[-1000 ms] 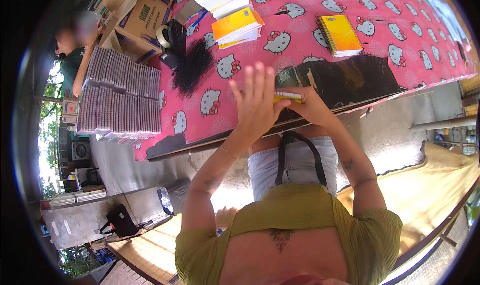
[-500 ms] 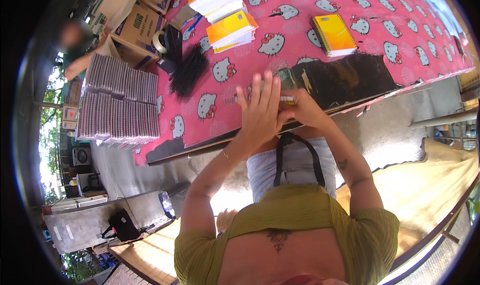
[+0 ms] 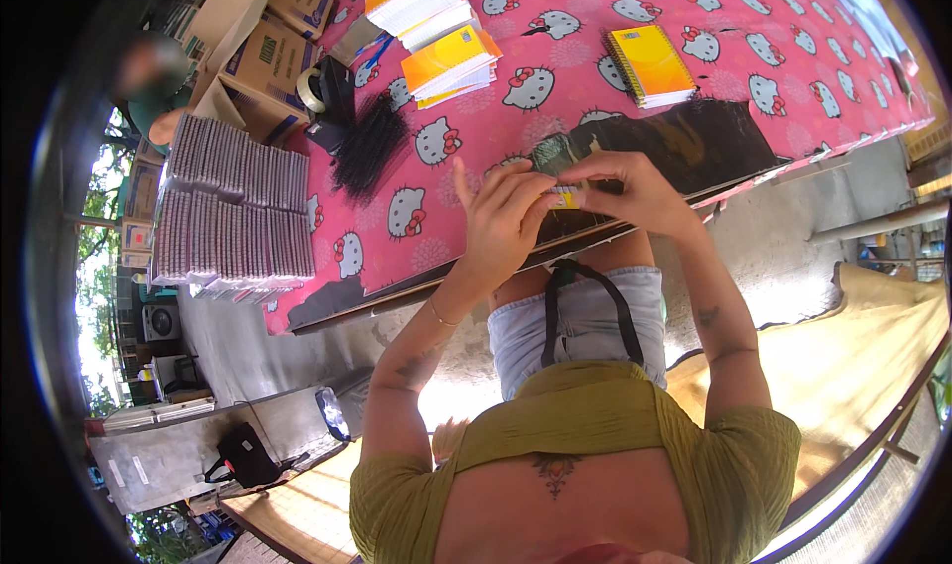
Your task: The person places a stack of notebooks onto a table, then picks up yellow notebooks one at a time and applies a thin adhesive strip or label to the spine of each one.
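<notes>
Left hand [image 3: 504, 222] and right hand [image 3: 640, 195] pinch a mostly hidden yellow item [image 3: 567, 198] over a pink-covered table [image 3: 570, 98]. A spiral notebook [image 3: 652, 63] lies beyond

- Both arms bent at the elbow, elbows out to the sides, forearms angled inward; hands meet in front of the body, just beside each other.
- Left forearm [image 3: 421, 341] runs up and to the right; small dark tattoo on it.
- Left hand [image 3: 514, 215]: back up, middle fingers curled toward the right hand [image 3: 617, 189], thumb [image 3: 538, 215] opposed in a pinch.
- Left little finger [image 3: 460, 179] sticks out straight, apart from the rest.
- Right forearm [image 3: 716, 296] runs up and to the left, tattooed as well.
- Right hand: fingers bent, reaching left, pinch grip; tips near the left fingertips, exact contact unclear.
</notes>
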{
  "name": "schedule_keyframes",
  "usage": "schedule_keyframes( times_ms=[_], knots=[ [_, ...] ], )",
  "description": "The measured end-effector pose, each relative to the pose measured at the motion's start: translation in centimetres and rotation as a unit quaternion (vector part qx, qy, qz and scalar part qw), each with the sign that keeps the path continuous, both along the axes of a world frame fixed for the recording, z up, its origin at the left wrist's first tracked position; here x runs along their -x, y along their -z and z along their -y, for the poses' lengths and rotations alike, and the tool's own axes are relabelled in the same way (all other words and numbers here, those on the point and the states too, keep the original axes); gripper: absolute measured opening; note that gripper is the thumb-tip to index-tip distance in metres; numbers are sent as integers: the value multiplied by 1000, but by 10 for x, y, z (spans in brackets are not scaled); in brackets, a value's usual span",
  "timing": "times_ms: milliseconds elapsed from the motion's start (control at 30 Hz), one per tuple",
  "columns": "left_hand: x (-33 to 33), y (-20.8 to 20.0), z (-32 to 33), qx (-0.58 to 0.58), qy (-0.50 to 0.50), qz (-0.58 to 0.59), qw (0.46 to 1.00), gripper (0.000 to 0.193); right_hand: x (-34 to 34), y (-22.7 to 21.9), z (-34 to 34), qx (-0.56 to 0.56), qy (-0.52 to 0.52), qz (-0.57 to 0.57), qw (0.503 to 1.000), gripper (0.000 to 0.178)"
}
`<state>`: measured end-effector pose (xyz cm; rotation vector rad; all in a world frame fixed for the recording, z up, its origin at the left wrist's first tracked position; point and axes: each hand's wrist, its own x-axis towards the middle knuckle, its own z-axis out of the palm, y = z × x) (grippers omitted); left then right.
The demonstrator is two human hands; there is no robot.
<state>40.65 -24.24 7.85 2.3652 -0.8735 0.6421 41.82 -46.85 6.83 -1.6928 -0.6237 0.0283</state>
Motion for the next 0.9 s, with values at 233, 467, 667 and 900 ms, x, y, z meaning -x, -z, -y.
schedule_keyframes(
  times_ms=[233,467,667,900],
  knots=[
    [-2,0,-1,5,-4,31,1000,17,-18,-6,8,41,-46,-27,998,14],
    [5,-2,-2,-4,6,44,999,22,1,-5,-28,59,112,160,979,15],
    [-15,-22,-7,62,91,-1,994,27,14,-15,-23,-35,74,81,993,42],
    [-133,-26,-41,120,-76,50,989,28,-38,-36,42,234,404,389,794,38]
  ],
)
